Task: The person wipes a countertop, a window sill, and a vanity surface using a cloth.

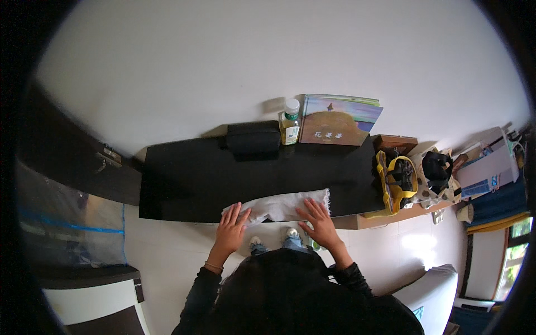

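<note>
A whitish cloth (pixel 280 205) with a frayed right end lies in a long, rumpled strip along the front edge of a glossy black tabletop (pixel 201 180). My left hand (pixel 231 226) rests palm down on the cloth's left end, fingers extended and thumb out to the side. On the right part, near the frayed end, my right hand (pixel 319 222) lies flat with its fingers spread. Neither hand grips the fabric. Between them, the cloth's lower edge sags slightly over the front edge of the tabletop.
Along the wall stand a black pouch (pixel 253 140), a white-capped bottle (pixel 290 123) and upright picture books (pixel 339 123). Right of the tabletop are a brown wooden box (pixel 393 143), a yellow-trimmed bag (pixel 395 184) and a patterned tote bag (pixel 433 184). A dark cabinet (pixel 79 138) stands at left.
</note>
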Demonstrator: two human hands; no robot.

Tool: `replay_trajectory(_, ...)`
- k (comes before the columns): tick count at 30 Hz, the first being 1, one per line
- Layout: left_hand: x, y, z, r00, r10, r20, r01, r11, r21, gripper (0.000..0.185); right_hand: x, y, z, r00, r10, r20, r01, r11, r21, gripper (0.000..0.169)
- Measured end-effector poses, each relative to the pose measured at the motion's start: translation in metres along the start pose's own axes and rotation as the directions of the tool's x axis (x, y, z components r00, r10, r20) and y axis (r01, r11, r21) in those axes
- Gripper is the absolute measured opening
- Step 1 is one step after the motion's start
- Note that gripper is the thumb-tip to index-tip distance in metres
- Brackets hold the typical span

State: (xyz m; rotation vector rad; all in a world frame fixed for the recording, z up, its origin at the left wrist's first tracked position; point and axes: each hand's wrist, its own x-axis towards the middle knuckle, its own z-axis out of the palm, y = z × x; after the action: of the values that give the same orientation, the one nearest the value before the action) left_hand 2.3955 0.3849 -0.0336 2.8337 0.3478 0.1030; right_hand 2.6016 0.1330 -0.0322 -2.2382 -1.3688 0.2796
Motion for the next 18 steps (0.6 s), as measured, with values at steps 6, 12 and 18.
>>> replay_trajectory(6,0.011,-0.018,-0.013,0.997,-0.049,0.055,0.054,0.994,-0.09,0.059,0.015,0.012,0.006,0.998,-0.025,0.061,0.033,0.99,-0.138,0.046)
replay_trajectory(12,0.059,-0.07,0.0,0.987,-0.135,-0.09,0.136,0.991,0.011,0.063,0.078,0.031,0.034,0.996,-0.085,-0.01,0.083,0.987,-0.14,0.05)
replay_trajectory(18,0.131,-0.109,0.007,0.949,-0.275,-0.154,0.299,0.939,0.17,0.062,0.152,0.035,0.052,0.999,-0.04,-0.003,0.039,0.988,-0.15,0.057)
